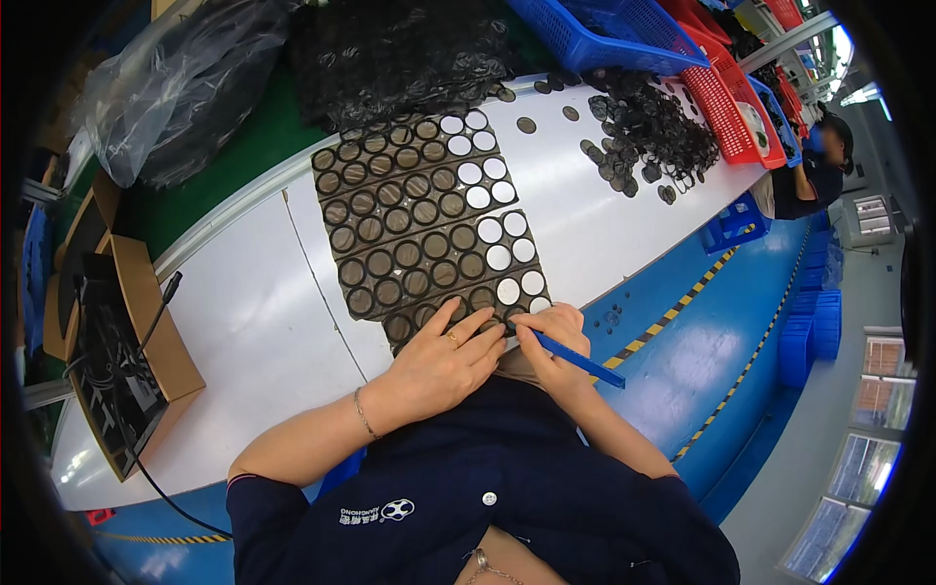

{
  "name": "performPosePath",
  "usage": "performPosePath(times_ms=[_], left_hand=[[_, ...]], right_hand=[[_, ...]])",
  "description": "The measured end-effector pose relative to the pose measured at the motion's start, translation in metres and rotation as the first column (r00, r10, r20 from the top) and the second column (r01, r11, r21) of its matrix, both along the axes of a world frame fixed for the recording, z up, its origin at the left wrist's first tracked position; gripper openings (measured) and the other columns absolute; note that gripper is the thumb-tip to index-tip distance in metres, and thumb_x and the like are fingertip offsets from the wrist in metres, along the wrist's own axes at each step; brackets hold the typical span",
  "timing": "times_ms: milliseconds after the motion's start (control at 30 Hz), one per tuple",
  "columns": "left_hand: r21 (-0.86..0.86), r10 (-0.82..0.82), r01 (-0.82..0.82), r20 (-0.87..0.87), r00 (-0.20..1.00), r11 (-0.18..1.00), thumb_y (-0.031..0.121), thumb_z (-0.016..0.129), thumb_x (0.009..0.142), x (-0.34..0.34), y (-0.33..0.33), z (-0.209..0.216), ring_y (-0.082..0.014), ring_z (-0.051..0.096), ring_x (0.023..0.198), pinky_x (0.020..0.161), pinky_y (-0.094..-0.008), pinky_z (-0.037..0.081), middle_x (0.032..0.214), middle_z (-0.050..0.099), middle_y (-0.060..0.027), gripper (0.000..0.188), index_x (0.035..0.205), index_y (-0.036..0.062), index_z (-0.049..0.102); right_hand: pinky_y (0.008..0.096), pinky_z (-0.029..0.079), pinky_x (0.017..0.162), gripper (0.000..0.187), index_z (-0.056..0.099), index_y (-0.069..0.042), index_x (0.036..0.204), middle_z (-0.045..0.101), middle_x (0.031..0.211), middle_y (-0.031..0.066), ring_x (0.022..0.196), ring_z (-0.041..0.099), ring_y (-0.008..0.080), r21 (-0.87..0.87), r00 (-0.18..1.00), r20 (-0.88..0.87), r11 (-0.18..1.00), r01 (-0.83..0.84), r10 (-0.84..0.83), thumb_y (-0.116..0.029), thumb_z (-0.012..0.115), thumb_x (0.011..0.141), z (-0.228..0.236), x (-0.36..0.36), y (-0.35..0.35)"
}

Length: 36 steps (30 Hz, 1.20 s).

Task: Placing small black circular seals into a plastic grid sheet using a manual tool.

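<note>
Nearest the lens, a dark navy shirt (pixel 546 507) fills the view at six o'clock, up against a white table (pixel 263 283). Blue floor (pixel 682 361) lies at three o'clock, crossed by yellow-and-black striped tape (pixel 663 327), with blue bins (pixel 825 324) beyond it. Windows (pixel 840 531) show at four o'clock; a co-worker (pixel 819 175) is between two and three.

At nine o'clock an open cardboard box (pixel 168 341) holds black equipment and cables (pixel 112 375). A clear plastic bag (pixel 185 88) slumps at ten. Around one o'clock sits a blue basket (pixel 634 58) with dark pieces inside; at two, a perforated red basket (pixel 710 112) contains something pale. Between them and the panels, loose dark discs (pixel 648 141) are heaped on the table.

Mid-table, just toward eleven o'clock from centre, lie black panels (pixel 400 219) of round cells, with white discs (pixel 497 255) along their right side. The left hand (pixel 441 356) lies flat on the nearest row, fingers slightly spread, gripping nothing visible. The right hand (pixel 558 353) has its fingers curled closed around a slim blue tool (pixel 580 361) at the panels' near-right corner; what its tip touches I cannot tell.
</note>
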State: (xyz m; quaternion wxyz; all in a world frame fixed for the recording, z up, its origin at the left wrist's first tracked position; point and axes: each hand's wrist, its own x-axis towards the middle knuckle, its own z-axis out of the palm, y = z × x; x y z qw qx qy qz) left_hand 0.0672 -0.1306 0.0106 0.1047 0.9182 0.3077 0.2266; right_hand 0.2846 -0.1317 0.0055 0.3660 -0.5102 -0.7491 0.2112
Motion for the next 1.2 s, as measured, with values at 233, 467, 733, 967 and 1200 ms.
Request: performPosePath(times_ms=[233,467,733,967,1200], left_hand=[[-0.003,-0.015,0.015,-0.035,0.999,1.000,0.020,0.072,0.085,-0.001,-0.001,0.001,-0.0269,0.054,0.129,0.111,-0.0529,0.037,0.128,0.063,-0.0078,0.034,0.116,0.0066,0.069],[0.006,-0.006,0.006,-0.039,0.999,1.000,0.022,0.072,0.085,-0.001,-0.004,0.003,-0.0288,0.053,0.129,0.110,-0.0529,0.038,0.128,0.063,-0.0078,0.035,0.116,0.0074,0.069],[0.009,-0.014,0.014,-0.010,1.000,1.000,0.021,0.073,0.084,0.002,-0.002,-0.001,-0.0266,0.054,0.128,0.110,-0.0514,0.039,0.126,0.064,-0.0061,0.035,0.116,0.0076,0.069],[0.008,-0.012,0.012,-0.004,1.000,1.000,0.021,0.073,0.084,0.001,-0.002,-0.001,-0.0248,0.053,0.129,0.111,-0.0510,0.038,0.126,0.063,-0.0048,0.035,0.116,0.0083,0.070],[0.019,-0.015,0.015,-0.011,1.000,1.000,0.021,0.072,0.084,0.001,-0.001,-0.003,-0.0249,0.052,0.129,0.112,-0.0511,0.037,0.126,0.063,-0.0050,0.036,0.118,0.0080,0.070]], right_hand=[[0.0404,0.039,0.098,0.018,0.074,-0.009,0.100,0.070,0.094,0.0035,0.092,0.064,0.0192,0.166,0.973,0.232,0.985,-0.042,0.002,-0.009,0.074,0.082,0.011,-0.007,-0.004],[0.0335,0.046,0.097,0.020,0.072,-0.002,0.112,0.073,0.109,0.0115,0.104,0.067,0.0221,0.073,0.958,-0.142,0.963,0.261,-0.249,-0.009,0.067,0.094,0.031,0.046,0.084],[0.0347,0.045,0.084,0.012,0.076,-0.006,0.098,0.071,0.082,0.0047,0.080,0.065,0.0216,0.022,1.000,-0.008,1.000,0.011,-0.011,-0.009,0.072,0.087,0.031,0.010,0.037],[0.0341,0.041,0.082,0.012,0.075,-0.007,0.096,0.070,0.081,0.0045,0.079,0.064,0.0201,-0.045,0.999,-0.035,0.999,0.020,-0.022,-0.010,0.075,0.084,0.004,-0.001,-0.005],[0.0349,0.041,0.082,0.012,0.075,-0.007,0.095,0.070,0.081,0.0049,0.079,0.063,0.0210,-0.035,1.000,-0.004,0.999,0.028,-0.029,-0.010,0.075,0.084,0.003,0.000,-0.005]])
